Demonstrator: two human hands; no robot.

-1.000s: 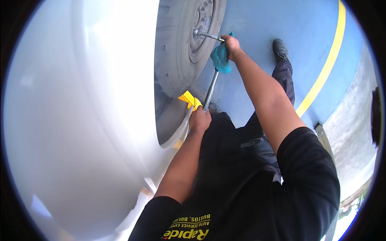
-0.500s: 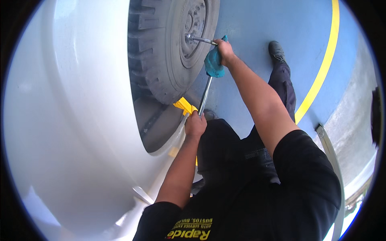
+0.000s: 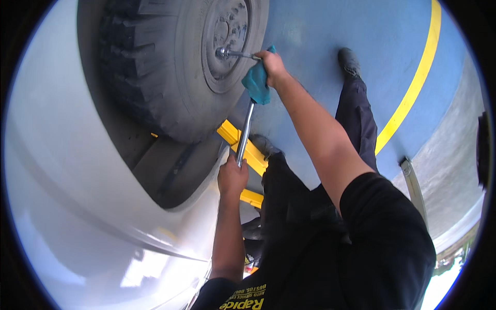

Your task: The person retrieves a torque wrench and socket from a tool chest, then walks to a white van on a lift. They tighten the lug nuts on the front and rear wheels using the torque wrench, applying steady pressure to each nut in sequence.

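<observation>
My left hand is closed around the lower end of a long chrome wrench handle, just above the edge of the white car body. At the handle's upper end, my right hand grips a teal cloth bunched around the wrench head. From there a thin metal extension bar runs left to a socket, which sits against the wheel's hub face among the lug nuts. The cloth hides the joint between handle and extension. The wheel's tire has chunky, dusty tread.
White bodywork curves along the left around the dark wheel arch. A yellow steel lift arm extends beneath the car beside my leg. Blue floor with a yellow line lies to the right. A metal post stands near my right elbow.
The view has shifted, so the wheel and both hands appear farther left. My left hand sits lower and more of the chrome handle shows. The right hand keeps its hold on the cloth.
</observation>
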